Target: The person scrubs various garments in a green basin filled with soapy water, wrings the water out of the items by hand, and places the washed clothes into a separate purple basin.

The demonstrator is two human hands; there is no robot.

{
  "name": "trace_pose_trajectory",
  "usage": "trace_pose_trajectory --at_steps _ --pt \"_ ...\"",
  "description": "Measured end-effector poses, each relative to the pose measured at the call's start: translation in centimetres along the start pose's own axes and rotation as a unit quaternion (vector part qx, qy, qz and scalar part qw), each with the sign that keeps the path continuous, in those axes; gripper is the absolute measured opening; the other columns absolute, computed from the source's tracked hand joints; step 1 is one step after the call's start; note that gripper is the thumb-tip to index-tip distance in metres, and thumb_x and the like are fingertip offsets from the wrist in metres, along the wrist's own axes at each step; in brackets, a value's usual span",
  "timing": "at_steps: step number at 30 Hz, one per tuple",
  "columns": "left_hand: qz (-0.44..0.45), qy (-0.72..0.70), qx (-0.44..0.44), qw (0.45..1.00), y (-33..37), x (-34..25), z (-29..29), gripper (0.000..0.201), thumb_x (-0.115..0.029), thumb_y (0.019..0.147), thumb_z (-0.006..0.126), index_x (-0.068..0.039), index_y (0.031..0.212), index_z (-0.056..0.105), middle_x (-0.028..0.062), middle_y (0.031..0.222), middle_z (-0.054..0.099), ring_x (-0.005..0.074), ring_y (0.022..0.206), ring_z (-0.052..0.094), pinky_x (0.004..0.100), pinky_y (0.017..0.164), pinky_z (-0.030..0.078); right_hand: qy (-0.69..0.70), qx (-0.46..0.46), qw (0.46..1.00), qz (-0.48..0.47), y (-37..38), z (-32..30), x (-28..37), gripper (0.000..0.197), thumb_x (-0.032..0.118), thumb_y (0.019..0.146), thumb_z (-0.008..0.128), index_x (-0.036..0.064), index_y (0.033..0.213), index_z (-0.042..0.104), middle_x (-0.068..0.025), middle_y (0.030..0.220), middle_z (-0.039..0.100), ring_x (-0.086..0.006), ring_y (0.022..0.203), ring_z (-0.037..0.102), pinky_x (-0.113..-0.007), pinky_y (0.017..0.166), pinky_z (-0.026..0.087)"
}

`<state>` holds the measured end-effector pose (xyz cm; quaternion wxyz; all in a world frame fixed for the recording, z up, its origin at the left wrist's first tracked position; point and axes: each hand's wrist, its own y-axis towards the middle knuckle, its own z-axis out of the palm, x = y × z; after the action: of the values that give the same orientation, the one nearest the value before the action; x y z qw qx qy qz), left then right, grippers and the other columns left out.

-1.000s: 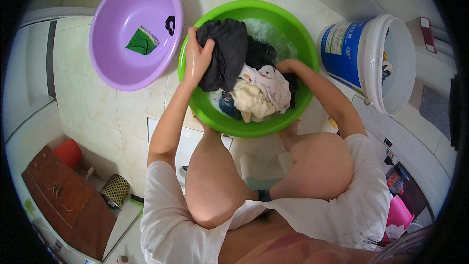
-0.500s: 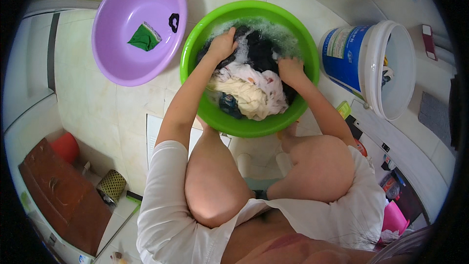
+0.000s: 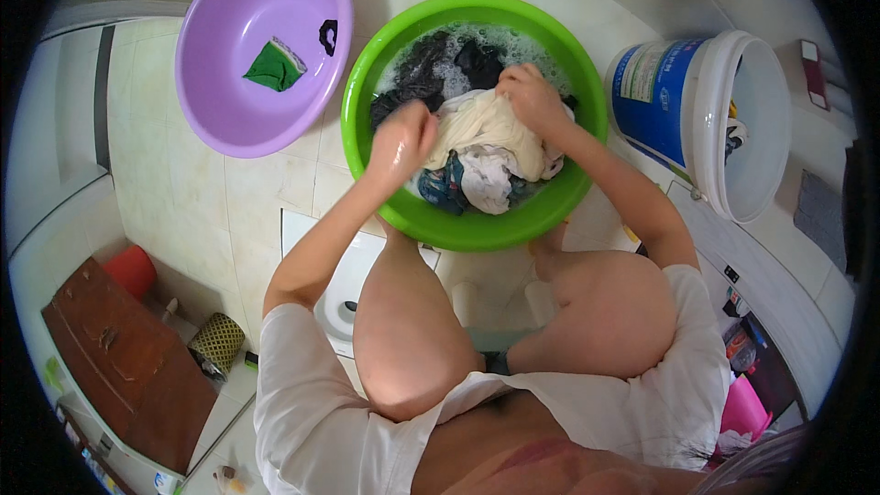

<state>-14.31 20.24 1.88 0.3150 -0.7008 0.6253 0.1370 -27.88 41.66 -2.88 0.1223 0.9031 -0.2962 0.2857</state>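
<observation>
A green basin [image 3: 477, 229] on the tiled floor holds soapy water and a heap of wet laundry, dark pieces at the back and pale ones in front. My right hand [image 3: 530, 96] grips a cream-white garment [image 3: 477, 124] at the top of the heap. My left hand [image 3: 401, 145] is closed over the same garment's left side, near the basin's left wall. Dark clothes [image 3: 431, 64] lie in the suds behind both hands.
A purple basin [image 3: 229, 110] at the upper left holds a green cloth [image 3: 272, 66] and a small black item. A blue and white bucket [image 3: 706, 119] lies tilted at the right. A brown cabinet [image 3: 119, 357] and a red object stand at the lower left.
My left hand let the dark garment drop back into the basin and came down to the pale clothes. Both hands now bunch the cream garment in the middle.
</observation>
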Motion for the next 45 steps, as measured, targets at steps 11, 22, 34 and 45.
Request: trace_pose_trajectory --at_steps 11,22,34,45 --pt "0.013 0.024 0.154 0.988 -4.5 1.5 7.6 0.040 -0.013 0.069 0.058 0.006 0.101 0.044 0.0271 0.087 0.054 0.0397 0.078 0.056 0.0436 0.069 0.047 0.157 0.311 0.874 0.338 6.4 3.4 -6.3 0.048 0.014 0.070 0.059 -0.0016 0.115 0.051 -0.0259 0.117 0.049 -0.0317 0.109 0.049 -0.035 0.090 0.039" --pt "-0.034 -0.039 0.079 0.996 -5.2 -4.9 -7.7 0.025 0.001 0.070 0.046 -0.003 0.093 0.055 0.0224 0.075 0.058 0.0360 0.071 0.058 0.0420 0.066 0.046 -0.019 0.032 0.997 0.063 0.5 -2.4 6.0 0.039 0.005 0.073 0.051 -0.0023 0.110 0.049 -0.0185 0.101 0.055 -0.0331 0.093 0.053 -0.042 0.084 0.040" --pt "0.040 -0.308 -0.075 0.947 4.6 -1.2 -6.1 0.040 0.013 0.066 0.030 0.000 0.097 0.052 0.0117 0.084 0.056 0.0149 0.072 0.053 0.0244 0.070 0.043 0.266 0.034 0.929 0.255 1.1 0.2 -0.5 0.049 0.025 0.071 0.064 0.0012 0.111 0.051 -0.0222 0.089 0.058 -0.0290 0.090 0.055 -0.037 0.082 0.041" --pt "-0.130 -0.110 -0.083 0.982 9.5 7.0 5.9 0.038 -0.002 0.073 0.043 -0.003 0.110 0.049 0.0287 0.090 0.057 0.0434 0.088 0.053 0.0454 0.077 0.042 0.299 0.214 0.908 0.202 2.1 4.9 -2.4 0.037 0.023 0.072 0.067 -0.0015 0.098 0.058 -0.0104 0.092 0.062 -0.0165 0.085 0.055 -0.028 0.078 0.043"
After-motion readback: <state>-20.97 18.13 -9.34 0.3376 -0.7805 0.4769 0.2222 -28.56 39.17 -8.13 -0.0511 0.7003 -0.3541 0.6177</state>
